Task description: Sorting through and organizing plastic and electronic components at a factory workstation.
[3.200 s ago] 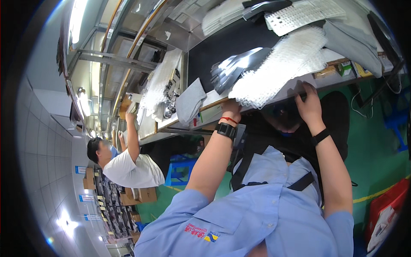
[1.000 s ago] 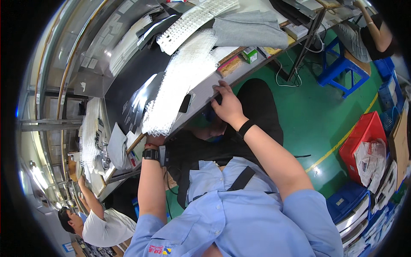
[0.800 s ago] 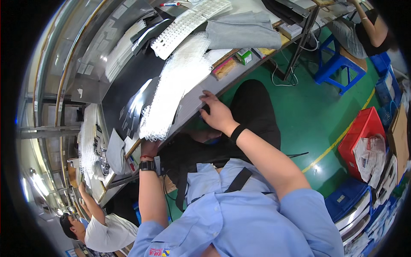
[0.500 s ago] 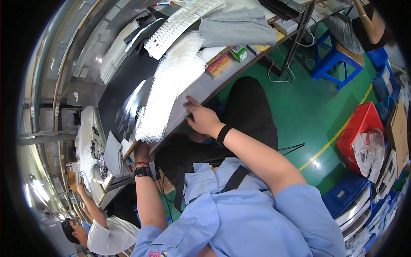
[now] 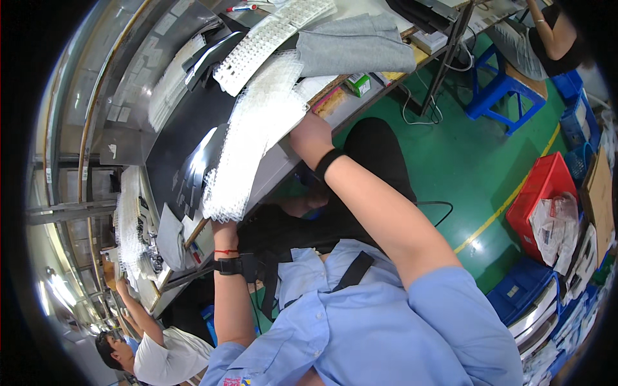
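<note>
White bumpy sheeting (image 5: 248,145), toward 10 o'clock from centre; left hand (image 5: 224,233) at its 7 o'clock end; right hand (image 5: 310,137) at its 3 o'clock edge; hands apart, fingertips hidden, grip cannot be told; advisable: even, level support

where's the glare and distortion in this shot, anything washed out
In the head view, glare streaks the dark glossy sheets, and the white plastic tray looks partly washed out; also in the head view, lamps at lower left blow out, the shelf rails bow toward the rim, and the corners go black.
</note>
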`<control>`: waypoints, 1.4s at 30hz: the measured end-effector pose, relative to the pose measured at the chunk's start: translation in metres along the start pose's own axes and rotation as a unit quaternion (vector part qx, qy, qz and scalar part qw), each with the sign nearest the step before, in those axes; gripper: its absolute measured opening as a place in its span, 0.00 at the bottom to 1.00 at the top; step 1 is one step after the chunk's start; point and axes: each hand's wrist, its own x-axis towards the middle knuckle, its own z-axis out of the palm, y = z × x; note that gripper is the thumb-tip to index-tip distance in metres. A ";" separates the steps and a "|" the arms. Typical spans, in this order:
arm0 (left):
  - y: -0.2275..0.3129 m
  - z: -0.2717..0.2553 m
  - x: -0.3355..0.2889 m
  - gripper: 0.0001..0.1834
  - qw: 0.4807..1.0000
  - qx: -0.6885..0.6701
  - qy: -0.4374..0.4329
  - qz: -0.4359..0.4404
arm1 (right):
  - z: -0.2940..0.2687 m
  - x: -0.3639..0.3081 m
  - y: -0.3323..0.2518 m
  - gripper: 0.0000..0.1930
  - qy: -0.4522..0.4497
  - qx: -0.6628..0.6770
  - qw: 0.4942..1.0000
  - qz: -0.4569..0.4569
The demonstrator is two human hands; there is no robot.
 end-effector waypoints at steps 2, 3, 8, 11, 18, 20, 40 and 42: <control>0.068 0.000 -0.020 0.27 0.989 -0.133 0.025 -0.056 | 0.001 0.015 -0.011 0.12 -0.110 -0.023 0.990 0.083; 0.096 -0.010 -0.021 0.28 0.976 -0.198 0.038 -0.083 | 0.007 0.019 -0.010 0.12 -0.112 -0.019 0.990 0.079; 0.071 -0.010 -0.026 0.24 0.895 -0.427 0.024 -0.128 | 0.043 0.031 -0.008 0.17 -0.068 -0.093 0.993 0.001; 0.058 0.010 -0.018 0.21 0.884 -0.457 -0.029 -0.087 | 0.066 0.045 0.017 0.17 -0.024 -0.070 0.997 0.021; 0.078 0.003 -0.032 0.14 0.877 -0.459 -0.044 -0.133 | 0.079 -0.031 -0.035 0.09 0.059 -0.007 0.973 -0.225; 0.091 0.008 -0.028 0.13 0.867 -0.469 -0.089 -0.140 | 0.087 -0.051 -0.049 0.06 0.036 0.010 0.975 -0.218; 0.122 0.016 -0.007 0.13 0.871 -0.457 -0.105 -0.148 | -0.019 -0.019 0.023 0.29 0.227 0.046 0.972 -0.029; 0.129 0.021 -0.004 0.13 0.862 -0.464 -0.123 -0.162 | -0.021 -0.007 0.037 0.35 0.268 0.035 0.963 -0.008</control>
